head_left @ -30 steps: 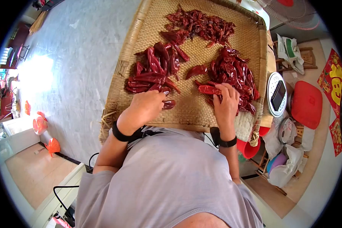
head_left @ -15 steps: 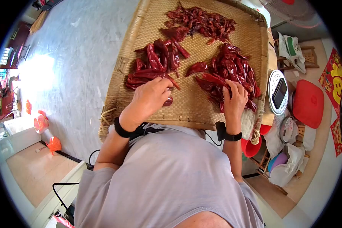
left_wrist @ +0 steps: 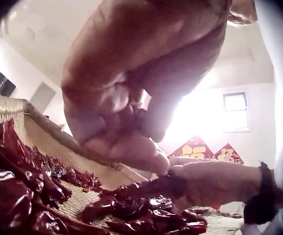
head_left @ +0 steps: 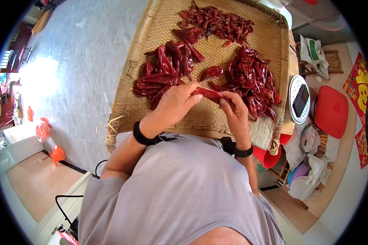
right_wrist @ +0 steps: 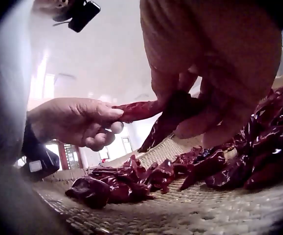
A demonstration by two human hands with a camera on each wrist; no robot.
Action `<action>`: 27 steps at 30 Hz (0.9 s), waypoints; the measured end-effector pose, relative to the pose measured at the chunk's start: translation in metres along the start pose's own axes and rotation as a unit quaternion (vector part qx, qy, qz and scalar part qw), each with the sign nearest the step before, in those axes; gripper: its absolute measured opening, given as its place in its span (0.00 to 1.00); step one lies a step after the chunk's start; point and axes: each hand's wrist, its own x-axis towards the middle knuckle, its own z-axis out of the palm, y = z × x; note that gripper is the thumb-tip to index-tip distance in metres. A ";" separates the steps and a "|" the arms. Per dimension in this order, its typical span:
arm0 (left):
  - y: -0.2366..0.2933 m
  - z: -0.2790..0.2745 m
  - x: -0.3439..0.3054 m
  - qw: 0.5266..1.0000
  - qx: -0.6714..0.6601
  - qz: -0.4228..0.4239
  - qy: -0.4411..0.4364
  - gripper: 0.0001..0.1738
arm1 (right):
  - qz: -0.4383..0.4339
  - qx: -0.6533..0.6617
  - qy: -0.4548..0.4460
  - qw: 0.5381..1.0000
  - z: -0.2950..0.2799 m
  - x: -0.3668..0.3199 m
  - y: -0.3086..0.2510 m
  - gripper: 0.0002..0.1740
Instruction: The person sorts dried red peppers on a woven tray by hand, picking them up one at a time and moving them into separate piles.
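Between both hands, over the front of the tray, stretches a dried red chili pepper point(head_left: 209, 94). My left hand point(head_left: 173, 104) pinches one end between thumb and fingers, as the right wrist view also shows. The other end is in the fingers of my right hand point(head_left: 236, 112). A second, darker chili point(right_wrist: 161, 125) hangs from the right hand's fingers in the right wrist view. Long glossy chilies form a left pile point(head_left: 165, 61), close past the left hand. Beyond the right hand lies a right pile point(head_left: 249, 81), with a single chili point(head_left: 212, 72) beside it.
A woven tray point(head_left: 129, 69) with a raised rim carries the chilies. At its far end lies a pile of smaller, shrivelled chilies point(head_left: 216, 24). Right of the tray, a phone point(head_left: 301, 101) rests on a white perforated lid point(head_left: 293, 83). A red bucket point(head_left: 268, 157) stands below the front right corner.
The hands have come together from the two piles, the left moving right and the right moving left. A chili is now held between them. The small chili by the left hand no longer shows there.
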 end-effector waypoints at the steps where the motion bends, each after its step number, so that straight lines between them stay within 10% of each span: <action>1: 0.000 -0.002 -0.002 0.997 -0.072 -0.028 -0.024 0.14 | 0.009 0.000 -0.009 1.000 -0.001 0.001 0.002 0.12; 6: -0.003 -0.015 -0.007 0.968 -0.206 -0.130 -0.058 0.17 | 0.045 0.014 -0.091 0.995 0.000 0.005 0.008 0.12; 17: -0.020 -0.020 -0.004 0.956 0.167 -0.098 0.221 0.22 | 0.022 -0.099 0.027 0.994 0.005 0.016 -0.011 0.15; 20: -0.004 -0.025 -0.008 0.991 0.000 -0.083 0.104 0.26 | 0.070 0.010 0.000 0.998 0.012 0.016 -0.009 0.15; 25: -0.013 -0.004 -0.009 0.990 0.091 0.085 0.074 0.19 | 0.095 0.158 -0.071 0.980 0.031 0.012 -0.008 0.15; 27: -0.009 -0.009 -0.009 0.994 0.102 0.018 0.036 0.17 | 0.113 0.193 -0.105 0.969 0.032 0.010 -0.010 0.13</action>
